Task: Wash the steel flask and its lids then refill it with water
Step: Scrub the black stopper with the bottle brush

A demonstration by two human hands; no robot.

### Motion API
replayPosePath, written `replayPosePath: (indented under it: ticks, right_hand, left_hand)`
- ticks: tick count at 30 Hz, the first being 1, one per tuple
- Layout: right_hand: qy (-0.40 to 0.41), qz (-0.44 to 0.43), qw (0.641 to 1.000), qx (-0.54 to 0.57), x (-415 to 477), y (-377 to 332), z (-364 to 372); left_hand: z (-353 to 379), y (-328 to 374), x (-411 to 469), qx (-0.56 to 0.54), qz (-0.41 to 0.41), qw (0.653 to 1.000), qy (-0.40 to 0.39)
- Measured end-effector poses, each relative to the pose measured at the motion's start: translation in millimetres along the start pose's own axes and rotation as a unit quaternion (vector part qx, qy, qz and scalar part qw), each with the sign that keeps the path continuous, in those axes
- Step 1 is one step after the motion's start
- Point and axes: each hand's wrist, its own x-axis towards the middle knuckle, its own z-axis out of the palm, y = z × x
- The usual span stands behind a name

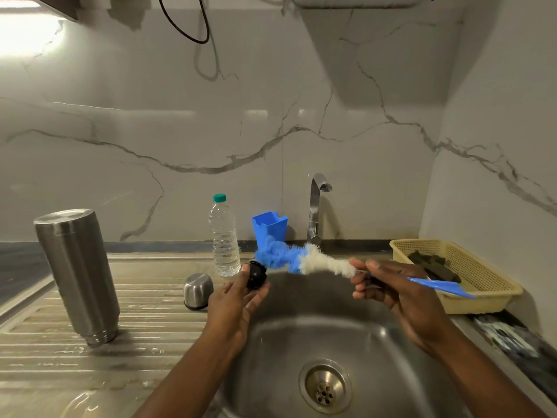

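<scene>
Hands met over the sink (301,336). The left hand (238,300) gripped a small black lid (256,276), fingers curled round it from below, palm turned inward. The right hand (388,285) pinched the brush (301,259) where its bristles gave way to the blue handle, the handle running out to the right past the wrist.

The brush's long axis lay almost level, from right to left and rising slightly towards its blue tip, which came right up to the top of the lid. The tip was blurred, so actual contact could not be told. The lid therefore sat directly left of the right hand, in line with the brush, and any scrubbing stroke would likely run along that line. Both forearms reached in from below, the left the closer to the flask.

The flask (78,276) stood mouth down, leaning a little, on the ribbed worktop (45,372) well to the left, apart from both hands. A steel cap (197,291) sat upturned between it and the left hand. Behind were a water bottle (224,236), a blue cup (269,227) and the tap (315,206), with no water visibly running; a basket (488,285) lay to the right.
</scene>
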Motion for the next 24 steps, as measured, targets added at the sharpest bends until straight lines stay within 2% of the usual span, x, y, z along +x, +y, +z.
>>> replayPosePath:
  ticks: [4, 9, 13, 17, 21, 24]
  right_hand:
    - [-0.042, 0.010, 0.998, -0.049, -3.3, 7.4, 8.8]
    - [-0.032, 0.011, 0.999, -0.027, -2.4, 3.3, 0.5]
    - [-0.056, 0.017, 0.996, -0.062, -2.8, 9.4, 6.7]
    - [-0.038, 0.013, 0.999, -0.025, -1.3, 1.5, -1.8]
    - [-0.075, 0.026, 0.993, -0.087, -4.1, 14.3, 9.7]
    - [-0.052, 0.006, 0.996, -0.071, -1.7, 9.0, 6.5]
  left_hand:
    - [4.3, -1.8, -5.4, 0.015, -0.018, 1.000, -0.017]
    - [1.7, 3.5, -5.4, 0.010, -0.008, 1.000, -0.005]
    - [6.1, -0.7, -10.9, 0.025, -0.018, 1.000, -0.005]
    - [-0.1, 5.9, -5.5, 0.026, -0.006, 1.000, 0.008]
    - [1.8, -3.8, -13.1, 0.061, -0.028, 0.997, -0.035]
    - [4.1, -4.2, -11.5, 0.069, -0.016, 0.997, -0.027]
